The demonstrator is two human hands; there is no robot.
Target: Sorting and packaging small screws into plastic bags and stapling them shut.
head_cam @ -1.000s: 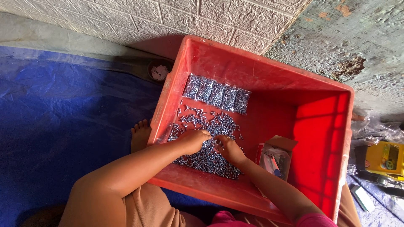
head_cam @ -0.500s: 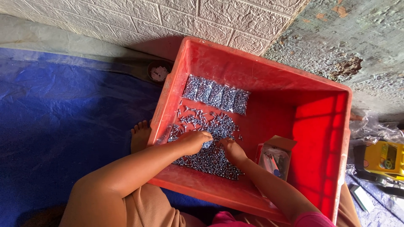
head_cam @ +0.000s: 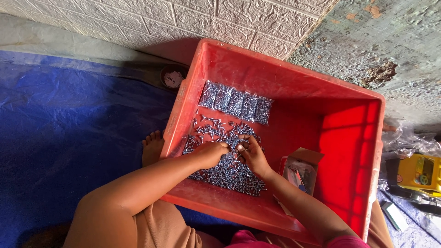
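Note:
A red plastic crate (head_cam: 294,78) sits on the floor in front of me. A heap of small silver screws (head_cam: 229,172) lies on its bottom at the near left. My left hand (head_cam: 212,153) rests on the heap with fingers curled, pinching at screws. My right hand (head_cam: 251,154) is beside it, fingertips down among the screws, the two hands almost touching. A row of several small clear bags filled with screws (head_cam: 235,102) lies further back in the crate. What each hand holds is hidden by the fingers.
An open cardboard box (head_cam: 298,171) stands in the crate by my right forearm. A blue tarp (head_cam: 69,133) covers the floor at left, with my bare foot (head_cam: 152,148) beside the crate. A yellow tool (head_cam: 420,172) lies at far right. A brick wall (head_cam: 183,18) rises behind.
Both hands stay on the screw heap; the fingers have shifted slightly and the right hand has edged closer to the left.

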